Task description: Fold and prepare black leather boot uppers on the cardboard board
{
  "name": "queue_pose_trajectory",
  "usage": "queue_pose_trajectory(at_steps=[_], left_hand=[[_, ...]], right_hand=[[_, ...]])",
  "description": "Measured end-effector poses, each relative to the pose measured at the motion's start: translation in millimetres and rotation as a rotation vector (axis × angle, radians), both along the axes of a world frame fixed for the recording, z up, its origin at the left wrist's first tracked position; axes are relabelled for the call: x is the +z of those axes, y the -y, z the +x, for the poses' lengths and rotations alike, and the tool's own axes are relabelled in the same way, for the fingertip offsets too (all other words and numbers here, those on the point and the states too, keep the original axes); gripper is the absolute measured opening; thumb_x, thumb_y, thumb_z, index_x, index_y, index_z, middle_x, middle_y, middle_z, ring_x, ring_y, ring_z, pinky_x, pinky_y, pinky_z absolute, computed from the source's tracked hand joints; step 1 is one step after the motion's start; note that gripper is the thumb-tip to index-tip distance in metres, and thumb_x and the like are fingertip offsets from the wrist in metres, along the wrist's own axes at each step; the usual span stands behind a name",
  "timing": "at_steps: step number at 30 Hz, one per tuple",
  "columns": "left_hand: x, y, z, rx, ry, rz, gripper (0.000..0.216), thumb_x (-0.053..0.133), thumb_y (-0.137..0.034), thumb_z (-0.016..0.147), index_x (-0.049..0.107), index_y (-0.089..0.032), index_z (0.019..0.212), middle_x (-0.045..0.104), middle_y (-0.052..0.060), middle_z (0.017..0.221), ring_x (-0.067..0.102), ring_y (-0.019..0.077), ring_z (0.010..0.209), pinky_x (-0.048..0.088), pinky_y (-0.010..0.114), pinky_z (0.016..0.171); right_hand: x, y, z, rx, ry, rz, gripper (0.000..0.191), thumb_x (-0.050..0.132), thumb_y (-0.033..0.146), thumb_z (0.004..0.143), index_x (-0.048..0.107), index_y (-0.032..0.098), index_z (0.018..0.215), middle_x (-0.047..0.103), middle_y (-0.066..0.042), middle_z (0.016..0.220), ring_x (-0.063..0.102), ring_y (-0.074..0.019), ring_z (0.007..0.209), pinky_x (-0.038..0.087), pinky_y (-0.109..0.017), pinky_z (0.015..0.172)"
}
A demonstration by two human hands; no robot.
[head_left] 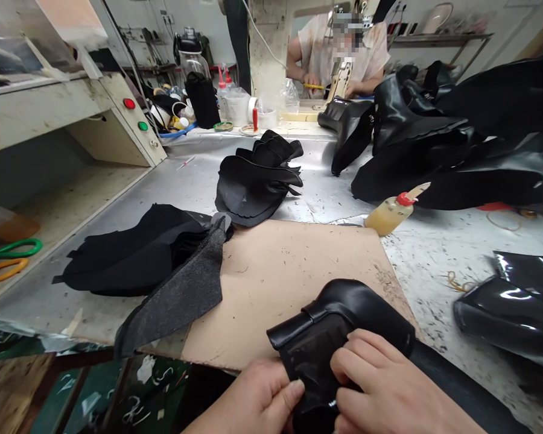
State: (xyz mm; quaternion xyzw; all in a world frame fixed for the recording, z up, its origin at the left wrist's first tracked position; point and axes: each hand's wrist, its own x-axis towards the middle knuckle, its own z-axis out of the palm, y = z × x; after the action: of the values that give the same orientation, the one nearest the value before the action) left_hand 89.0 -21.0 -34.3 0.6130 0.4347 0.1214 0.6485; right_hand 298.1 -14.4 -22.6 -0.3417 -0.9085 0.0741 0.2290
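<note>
A black leather boot upper (359,304) lies at the front edge of the tan board (271,274), its long shaft running off to the lower right. My left hand (262,395) grips its near edge, with the thumb on top and the other fingers partly hidden beneath. Curled fingers of my right hand (380,380) press and pinch the glossy dark inner side of the same upper. Left of the board, a stack of black fabric pieces (131,250) lies beside a dark grey felt-like piece (185,295). Behind the board sits another pile of black pieces (253,187).
A glue bottle (389,214) with a red cap stands at the board's far right corner. Black boot uppers (416,138) heap at the back right; glossy black pieces (511,313) lie right. Scissors (9,259) rest left. Opposite, a person (303,60) sits behind a machine.
</note>
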Motion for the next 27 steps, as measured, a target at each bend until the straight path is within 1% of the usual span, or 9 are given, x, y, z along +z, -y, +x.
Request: queue_pose_trajectory(at_steps=[2, 4, 9, 11, 14, 17, 19, 23, 27], left_hand=[[-1.6, 0, 1, -0.022, 0.015, 0.035, 0.032, 0.038, -0.035, 0.091, 0.041, -0.020, 0.063, 0.049, 0.000, 0.067, 0.046, 0.0132, 0.063, 0.036, 0.021, 0.058], [-1.0, -1, 2, -0.040, 0.026, 0.077, 0.035, 0.036, -0.039, 0.092, 0.039, -0.020, 0.062, 0.049, 0.000, 0.065, 0.045, 0.0134, 0.062, 0.035, 0.022, 0.058], [7.7, -3, 2, -0.061, 0.034, 0.105, 0.037, 0.033, -0.041, 0.093, 0.039, -0.020, 0.063, 0.050, 0.001, 0.067, 0.047, 0.0146, 0.064, 0.037, 0.022, 0.061], [11.5, -3, 3, -0.052, 0.036, 0.054, 0.028, 0.043, -0.035, 0.089, 0.051, -0.018, 0.068, 0.054, 0.001, 0.072, 0.049, 0.0151, 0.069, 0.038, 0.021, 0.062], [12.4, -1, 8, 0.005, 0.027, -0.059, 0.009, 0.061, -0.021, 0.075, 0.066, -0.017, 0.081, 0.061, 0.000, 0.081, 0.050, 0.0151, 0.071, 0.038, 0.020, 0.061], [8.1, 2, 13, 0.100, 0.040, -0.007, 0.012, 0.058, -0.014, 0.074, 0.069, -0.015, 0.078, 0.066, 0.002, 0.082, 0.056, 0.0185, 0.078, 0.042, 0.022, 0.068], [5.2, 4, 16, 0.143, 0.091, 0.006, 0.016, 0.054, -0.016, 0.079, 0.070, -0.014, 0.083, 0.068, 0.003, 0.084, 0.059, 0.0206, 0.082, 0.045, 0.023, 0.074], [3.3, 6, 19, 0.178, 0.097, -0.079, 0.020, 0.055, -0.025, 0.083, 0.071, -0.014, 0.090, 0.071, 0.004, 0.086, 0.062, 0.0230, 0.084, 0.047, 0.025, 0.073], [1.4, 7, 23, 0.179, 0.070, -0.198, 0.028, 0.056, -0.035, 0.084, 0.069, -0.015, 0.098, 0.070, 0.007, 0.090, 0.061, 0.0259, 0.087, 0.048, 0.029, 0.074]], right_hand=[[0.5, 2, 2, 0.004, 0.003, -0.030, 0.034, 0.070, 0.028, 0.082, 0.049, 0.023, 0.057, 0.055, 0.008, 0.067, 0.055, -0.0102, 0.066, 0.037, -0.029, 0.097], [2.8, 4, 3, 0.001, 0.009, -0.041, 0.033, 0.069, 0.028, 0.083, 0.049, 0.024, 0.057, 0.054, 0.009, 0.066, 0.057, -0.0098, 0.067, 0.034, -0.029, 0.103], [9.6, 9, 2, -0.061, 0.114, -0.058, 0.022, 0.070, 0.022, 0.079, 0.054, 0.024, 0.065, 0.058, 0.007, 0.073, 0.060, -0.0117, 0.072, 0.042, -0.029, 0.100], [9.8, 10, 0, -0.079, 0.133, -0.063, 0.020, 0.069, 0.020, 0.079, 0.055, 0.024, 0.065, 0.058, 0.006, 0.073, 0.060, -0.0127, 0.072, 0.043, -0.031, 0.100], [8.0, 8, -5, -0.078, 0.136, -0.056, 0.022, 0.066, 0.020, 0.080, 0.054, 0.024, 0.062, 0.058, 0.005, 0.070, 0.060, -0.0144, 0.070, 0.046, -0.033, 0.097], [9.4, 6, -5, -0.101, 0.106, -0.025, 0.025, 0.060, 0.020, 0.084, 0.053, 0.024, 0.060, 0.058, 0.004, 0.068, 0.059, -0.0148, 0.068, 0.046, -0.033, 0.093], [13.8, 7, 1, -0.085, 0.132, -0.005, 0.030, 0.050, 0.020, 0.091, 0.054, 0.024, 0.061, 0.057, 0.004, 0.067, 0.059, -0.0142, 0.067, 0.044, -0.033, 0.094], [24.2, 14, 21, -0.089, 0.245, 0.073, 0.047, 0.023, 0.021, 0.102, 0.055, 0.024, 0.068, 0.058, 0.004, 0.066, 0.058, -0.0144, 0.064, 0.039, -0.037, 0.092], [30.1, 19, 31, -0.154, 0.296, 0.103, 0.048, 0.020, 0.016, 0.101, 0.050, 0.023, 0.065, 0.056, 0.003, 0.063, 0.056, -0.0152, 0.059, 0.040, -0.039, 0.087]])
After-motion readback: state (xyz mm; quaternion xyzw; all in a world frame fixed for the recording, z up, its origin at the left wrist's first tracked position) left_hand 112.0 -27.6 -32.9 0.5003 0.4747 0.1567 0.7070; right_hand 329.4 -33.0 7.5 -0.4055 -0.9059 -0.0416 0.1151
